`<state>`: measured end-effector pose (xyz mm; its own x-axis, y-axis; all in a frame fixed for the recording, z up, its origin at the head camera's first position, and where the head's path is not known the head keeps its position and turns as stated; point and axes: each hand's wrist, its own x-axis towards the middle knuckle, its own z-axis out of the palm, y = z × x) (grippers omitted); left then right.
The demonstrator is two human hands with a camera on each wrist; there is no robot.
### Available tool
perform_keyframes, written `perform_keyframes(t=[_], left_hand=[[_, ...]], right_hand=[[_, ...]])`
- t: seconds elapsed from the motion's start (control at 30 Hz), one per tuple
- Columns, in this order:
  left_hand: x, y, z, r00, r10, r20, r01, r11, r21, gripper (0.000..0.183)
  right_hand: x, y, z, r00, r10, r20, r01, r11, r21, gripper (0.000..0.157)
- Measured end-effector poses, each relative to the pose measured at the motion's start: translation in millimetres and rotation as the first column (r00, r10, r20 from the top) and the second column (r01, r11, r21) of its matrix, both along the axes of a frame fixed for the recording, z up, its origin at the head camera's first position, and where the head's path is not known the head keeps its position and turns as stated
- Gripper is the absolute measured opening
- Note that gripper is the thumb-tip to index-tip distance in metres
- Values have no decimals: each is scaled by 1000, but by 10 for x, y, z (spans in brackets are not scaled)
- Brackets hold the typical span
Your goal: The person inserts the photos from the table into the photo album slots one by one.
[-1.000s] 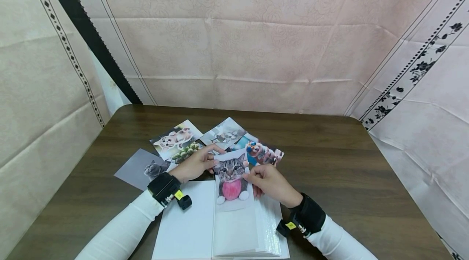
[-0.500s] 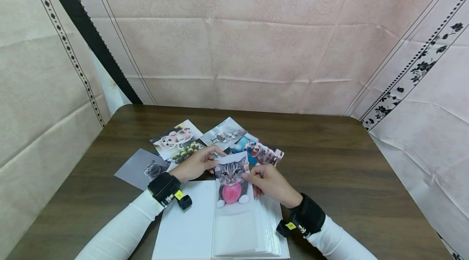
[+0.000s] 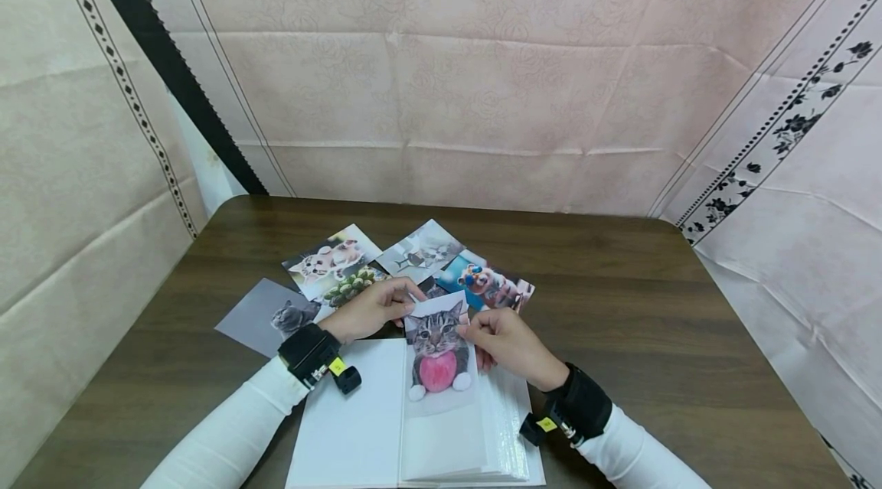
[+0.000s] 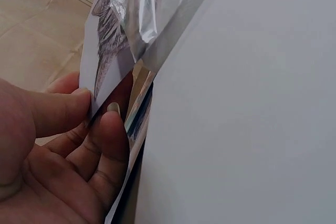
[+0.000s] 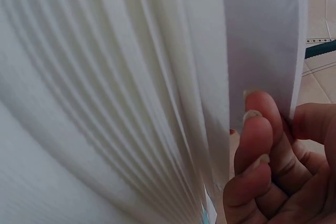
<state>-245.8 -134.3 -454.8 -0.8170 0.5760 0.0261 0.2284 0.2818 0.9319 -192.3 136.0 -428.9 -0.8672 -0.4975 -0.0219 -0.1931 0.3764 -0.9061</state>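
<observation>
A photo of a tabby cat with a pink ball (image 3: 437, 343) stands partly inside a clear pocket of the open photo album (image 3: 351, 412). My left hand (image 3: 374, 308) pinches the photo's upper left edge; the left wrist view shows the thumb on the photo (image 4: 107, 51) beside the crinkled clear sleeve (image 4: 149, 19). At the right edge, my right hand (image 3: 508, 343) pinches the photo between thumb and fingers. Its curled fingers (image 5: 257, 145) lie near the album's fanned pages (image 5: 121, 77) in the right wrist view.
Several loose animal photos lie behind the album: a grey cat photo (image 3: 258, 317), a piglet photo (image 3: 331, 263), a pale kitten photo (image 3: 422, 250) and a colourful puppy photo (image 3: 492, 286). The brown table (image 3: 654, 336) ends at a pale patterned cloth (image 3: 482, 91).
The cat photo has slid a little down, deeper into the clear pocket, uncovering more of the photos behind it. Both hands stay nearly in place, keeping hold of its edges.
</observation>
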Motion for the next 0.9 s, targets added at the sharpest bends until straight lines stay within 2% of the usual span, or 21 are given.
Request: perform_keyframes(t=[0.37,0.7,0.9], left_hand=[[-23,7,-14,1000,-26,-3,25,999,-44,26],[-6,16,8,997,-77,-1,77,997,-32,25],[-1,9,7,997,-80,-2,79,996,-46,23]], right_hand=[[2,-9,-9,1000,5,-11,-6,1000,-16,32],[1,-14,-15,1000,4,6,-4,1000,-14,32],[-4,-19,-24,1000,2,7,-2,1000,-17,31]])
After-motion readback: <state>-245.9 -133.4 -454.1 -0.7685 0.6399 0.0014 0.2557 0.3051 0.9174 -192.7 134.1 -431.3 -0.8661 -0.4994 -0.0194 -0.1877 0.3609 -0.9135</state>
